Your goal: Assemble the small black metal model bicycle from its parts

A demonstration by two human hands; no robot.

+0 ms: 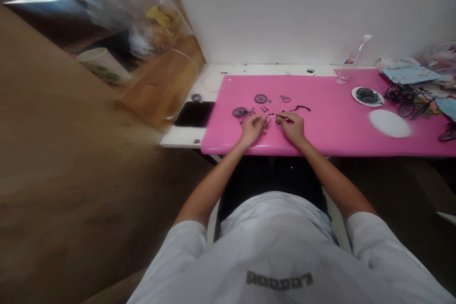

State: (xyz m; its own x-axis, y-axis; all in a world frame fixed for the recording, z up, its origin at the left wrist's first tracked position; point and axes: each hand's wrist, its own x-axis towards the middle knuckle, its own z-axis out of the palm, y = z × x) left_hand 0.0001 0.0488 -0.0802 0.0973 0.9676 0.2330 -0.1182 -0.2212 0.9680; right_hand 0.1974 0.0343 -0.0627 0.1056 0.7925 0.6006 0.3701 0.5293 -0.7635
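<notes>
Near the front edge of our pink-covered surface [331,121], our left hand [252,129] and right hand [293,128] pinch a thin, pale piece [272,115] between them, too small for us to identify. Just beyond our fingers we have a dark wheel [261,99] and a curved black strip [302,108]. Well to our right, a white plate [354,94] carries black pieces [368,96], near a white oval [390,123]; a clear bottle [348,67] stands behind.
</notes>
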